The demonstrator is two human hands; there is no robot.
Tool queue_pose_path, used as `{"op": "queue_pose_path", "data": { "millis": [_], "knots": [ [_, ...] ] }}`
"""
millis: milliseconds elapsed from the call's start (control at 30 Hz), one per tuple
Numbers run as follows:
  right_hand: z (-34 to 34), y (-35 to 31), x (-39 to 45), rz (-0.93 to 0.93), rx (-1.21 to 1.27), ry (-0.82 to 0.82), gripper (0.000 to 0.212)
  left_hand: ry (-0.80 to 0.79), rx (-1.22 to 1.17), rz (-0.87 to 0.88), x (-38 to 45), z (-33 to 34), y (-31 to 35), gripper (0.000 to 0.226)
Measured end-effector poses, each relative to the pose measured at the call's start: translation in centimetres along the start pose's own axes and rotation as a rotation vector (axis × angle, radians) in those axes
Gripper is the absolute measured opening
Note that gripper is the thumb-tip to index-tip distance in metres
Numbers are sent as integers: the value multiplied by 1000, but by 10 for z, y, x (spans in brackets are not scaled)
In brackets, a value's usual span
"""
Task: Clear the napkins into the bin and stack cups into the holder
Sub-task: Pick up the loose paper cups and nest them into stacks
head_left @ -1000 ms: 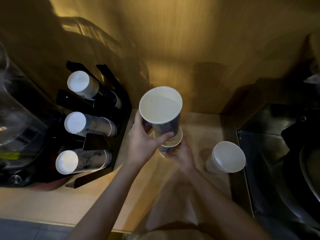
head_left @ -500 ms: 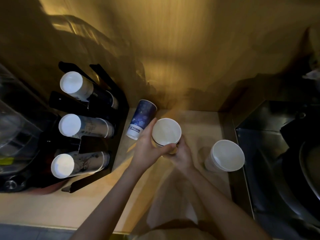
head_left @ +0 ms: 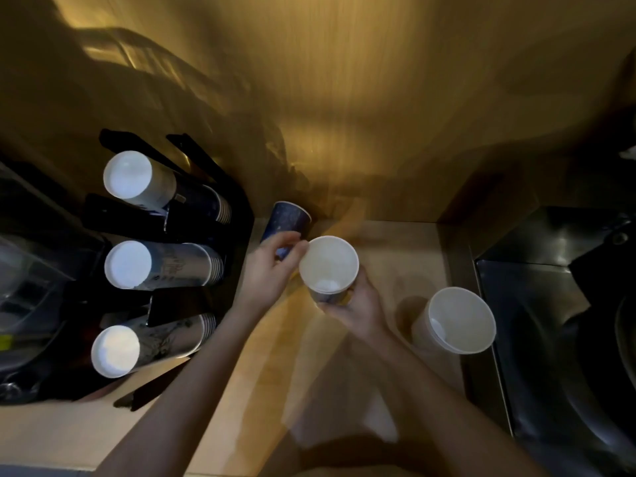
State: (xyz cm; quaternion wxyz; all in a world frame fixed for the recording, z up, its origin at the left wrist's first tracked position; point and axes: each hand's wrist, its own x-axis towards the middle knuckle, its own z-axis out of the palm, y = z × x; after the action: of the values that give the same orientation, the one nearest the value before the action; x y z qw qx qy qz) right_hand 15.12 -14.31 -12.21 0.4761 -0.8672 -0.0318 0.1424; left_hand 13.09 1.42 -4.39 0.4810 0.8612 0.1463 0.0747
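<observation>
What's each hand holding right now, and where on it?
The right hand holds the open paper cup around its lower body. The left hand reaches to the inverted blue cup; its grip cannot be told.

Counter (head_left: pixel 406 249): pale wood under me, lit warm and yellow, with faint ring marks on its right part.
Wall (head_left: pixel 344 80): brownish-gold panel straight ahead of me, vertical grain showing, bright in the middle and shadowed at the left.
Dark metal unit (head_left: pixel 537 242): at my right, butted against the counter's edge; its surface is black and glossy, and I cannot tell what it is.
Clear container (head_left: pixel 31 280): at my far left edge, see-through, contents too dim to make out.
</observation>
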Motion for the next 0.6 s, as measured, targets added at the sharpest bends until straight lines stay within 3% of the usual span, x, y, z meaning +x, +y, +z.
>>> {"op": "queue_pose_path", "data": {
  "millis": [100, 167, 300, 600],
  "knots": [
    [-2, -2, 1, -18, 20, 5, 81, 2, 256, -66, 28, 0, -25, 35],
    [-1, -1, -2, -30, 46, 37, 81, -64, 422, -174, 41, 5, -45, 51],
    [1, 1, -2, -24, 86, 69, 77, -136, 515, -385, 49, 19, -72, 81],
    [4, 5, 1, -4, 134, 39, 77, -161, 433, -450, 42, 19, -77, 65]
  ]
}}
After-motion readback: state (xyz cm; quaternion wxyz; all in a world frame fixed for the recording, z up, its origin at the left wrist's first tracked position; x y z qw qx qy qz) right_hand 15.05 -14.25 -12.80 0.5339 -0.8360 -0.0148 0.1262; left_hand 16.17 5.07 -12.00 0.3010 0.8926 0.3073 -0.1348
